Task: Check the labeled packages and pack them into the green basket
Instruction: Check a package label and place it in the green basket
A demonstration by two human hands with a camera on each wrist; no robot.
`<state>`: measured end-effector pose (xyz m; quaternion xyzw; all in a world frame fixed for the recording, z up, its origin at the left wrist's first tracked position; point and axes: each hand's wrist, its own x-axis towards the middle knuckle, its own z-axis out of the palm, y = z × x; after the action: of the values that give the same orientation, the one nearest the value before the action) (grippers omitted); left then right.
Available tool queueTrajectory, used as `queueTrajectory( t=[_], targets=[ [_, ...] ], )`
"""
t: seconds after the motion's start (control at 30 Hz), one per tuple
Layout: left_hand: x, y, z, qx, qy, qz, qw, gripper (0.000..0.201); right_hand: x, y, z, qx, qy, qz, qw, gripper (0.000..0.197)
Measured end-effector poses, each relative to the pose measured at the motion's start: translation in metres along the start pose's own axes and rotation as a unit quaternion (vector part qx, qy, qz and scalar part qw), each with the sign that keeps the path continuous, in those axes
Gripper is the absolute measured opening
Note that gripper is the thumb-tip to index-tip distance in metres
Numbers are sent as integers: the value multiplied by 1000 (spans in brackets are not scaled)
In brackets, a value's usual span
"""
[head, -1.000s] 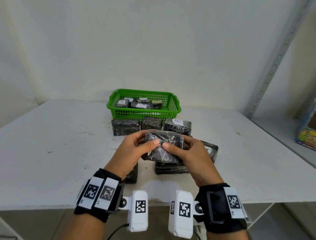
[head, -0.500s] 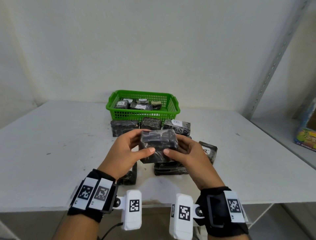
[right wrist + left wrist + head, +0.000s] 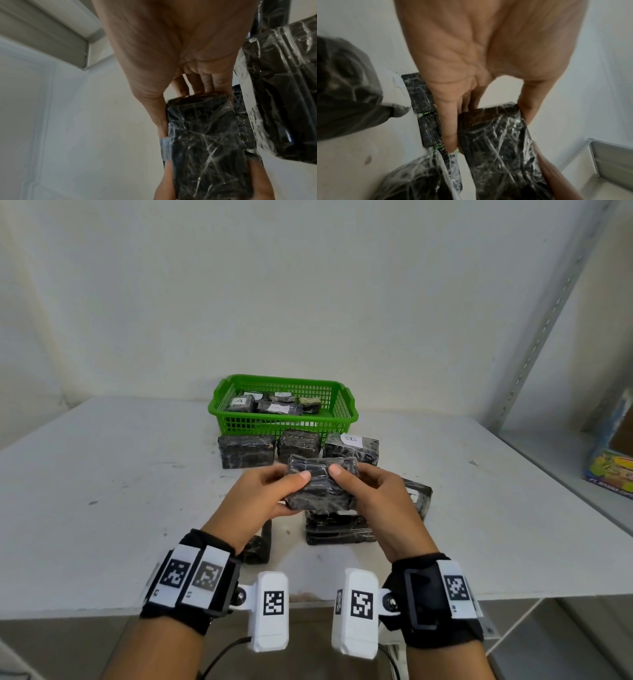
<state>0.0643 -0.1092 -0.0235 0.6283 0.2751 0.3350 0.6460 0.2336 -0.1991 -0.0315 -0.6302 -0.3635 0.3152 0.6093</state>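
Note:
Both hands hold one black plastic-wrapped package (image 3: pixel 322 491) above the table, thumbs on its near face and fingers behind it. My left hand (image 3: pixel 263 501) grips its left end and my right hand (image 3: pixel 373 501) grips its right end. No label shows on the faces I see. The left wrist view shows the package (image 3: pixel 496 148) pinched between thumb and fingers; the right wrist view shows the same package (image 3: pixel 205 142). The green basket (image 3: pixel 284 424) stands at the back with several labelled packages inside.
Three wrapped packages lie in a row before the basket, the right one (image 3: pixel 352 448) bearing a label. More packages (image 3: pixel 339 530) lie under and beside my hands. The white table (image 3: pixel 102 508) ends near my wrists. A shelf with a colourful box (image 3: pixel 613 470) is at right.
The package has been turned in both hands, tilting its top face toward me. My hands stay at roughly the same spot above the table.

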Motion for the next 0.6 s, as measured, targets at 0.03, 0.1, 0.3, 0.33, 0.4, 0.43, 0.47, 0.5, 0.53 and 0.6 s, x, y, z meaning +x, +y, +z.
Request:
queueTrajectory(
  t=[0.03,0.1,0.3,0.33,0.4,0.43,0.47,0.5,0.53,0.6],
  targets=[
    [2,-1,0,-5,19,2,1000,27,2,1,0,5,-2,5,1000,86],
    [6,-5,-3,-11,42,11,999,30,2,1,2,3,-14,15,1000,94],
    [7,-5,-5,-14,13,11,1000,65,4,3,-2,38,-33,18,999,75],
    [7,-4,-5,-11,2,9,1000,55,4,4,-3,35,-37,14,999,74],
    [5,-4,-7,-7,3,16,1000,51,3,5,-4,33,-42,7,999,69],
    [4,-5,-8,-8,9,21,1000,56,3,5,-4,27,-45,1,999,69],
    [4,-6,-9,-8,14,26,1000,63,2,5,-4,15,-48,-7,999,75],
    [4,-7,-10,-3,15,31,999,68,2,5,-4,2,-49,-14,999,80],
    [4,-7,-11,3,10,33,999,72,2,4,-4,-3,-49,-24,998,81],
    [2,-7,-11,16,-5,29,999,73,0,3,-5,0,-48,-46,998,77]
  ],
)
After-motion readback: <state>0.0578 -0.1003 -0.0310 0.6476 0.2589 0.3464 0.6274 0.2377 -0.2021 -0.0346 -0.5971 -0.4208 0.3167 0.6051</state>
